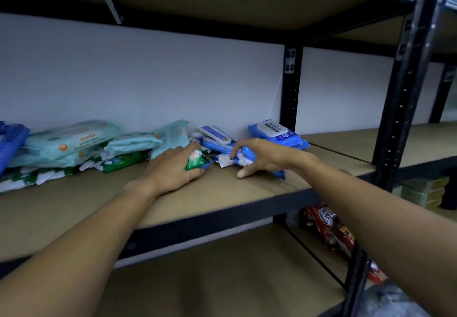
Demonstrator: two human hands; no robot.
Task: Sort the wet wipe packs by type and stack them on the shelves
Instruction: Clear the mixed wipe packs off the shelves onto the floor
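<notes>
green pack [196, 162] gripped, left hand [173, 168] fingers curled

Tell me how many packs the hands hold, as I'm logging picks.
2: a green pack gripped by the left hand, and beside it a blue pack gripped by the right hand, both on the middle shelf. Others beneath may be hidden.
</notes>
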